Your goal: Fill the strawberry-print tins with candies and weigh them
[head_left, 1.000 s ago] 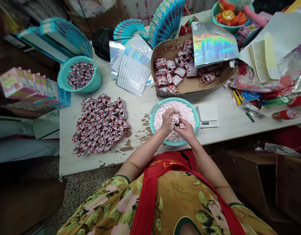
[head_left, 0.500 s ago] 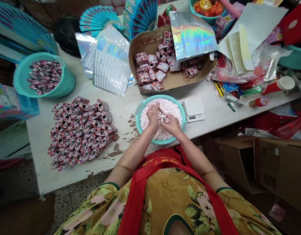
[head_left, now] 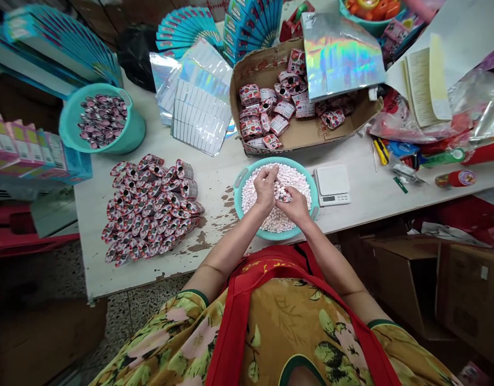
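My right hand (head_left: 295,207) is clamped on a small printed container (head_left: 286,199), holding it over the teal basin (head_left: 277,235) of pale pellets (head_left: 300,181). My left hand (head_left: 265,187) curls in beside it, against the pellets heaped at its mouth; I cannot tell whether the fingers are closed on any. The basin sits on the desk (head_left: 367,206), just beside a white scale (head_left: 331,181). To my left, many similar containers (head_left: 150,209) are packed close together
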`<act>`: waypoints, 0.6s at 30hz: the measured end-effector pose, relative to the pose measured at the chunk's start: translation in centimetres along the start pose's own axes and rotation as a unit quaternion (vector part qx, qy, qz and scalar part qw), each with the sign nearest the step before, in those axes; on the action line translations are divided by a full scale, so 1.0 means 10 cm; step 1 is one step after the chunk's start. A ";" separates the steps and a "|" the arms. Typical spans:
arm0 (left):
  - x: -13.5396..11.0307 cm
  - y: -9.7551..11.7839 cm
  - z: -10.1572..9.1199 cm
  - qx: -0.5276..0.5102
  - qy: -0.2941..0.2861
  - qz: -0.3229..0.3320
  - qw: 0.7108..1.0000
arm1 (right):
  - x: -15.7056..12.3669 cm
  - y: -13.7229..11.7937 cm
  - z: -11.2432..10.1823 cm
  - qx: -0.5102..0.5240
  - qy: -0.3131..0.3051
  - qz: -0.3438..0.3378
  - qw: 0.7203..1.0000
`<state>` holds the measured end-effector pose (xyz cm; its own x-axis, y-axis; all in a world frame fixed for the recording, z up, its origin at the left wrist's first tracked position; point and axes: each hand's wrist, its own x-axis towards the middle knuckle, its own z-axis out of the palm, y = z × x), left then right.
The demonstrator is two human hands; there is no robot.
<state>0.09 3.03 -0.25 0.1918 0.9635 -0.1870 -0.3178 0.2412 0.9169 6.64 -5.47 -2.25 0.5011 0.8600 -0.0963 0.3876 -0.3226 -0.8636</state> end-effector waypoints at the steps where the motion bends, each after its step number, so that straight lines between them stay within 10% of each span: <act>1: 0.01 0.00 -0.01 0.008 -0.001 0.001 1.000 | 0.00 0.00 0.00 0.002 0.002 0.000 1.000; 18: 0.00 0.12 0.11 -0.024 -0.049 -0.050 0.997 | 0.01 -0.02 -0.08 0.063 -0.002 0.020 0.998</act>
<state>0.72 3.16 1.22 0.3135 0.9188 -0.2400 -0.3369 0.3439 0.8765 7.26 -5.62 -1.70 0.5117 0.8487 -0.1335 0.2668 -0.3047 -0.9143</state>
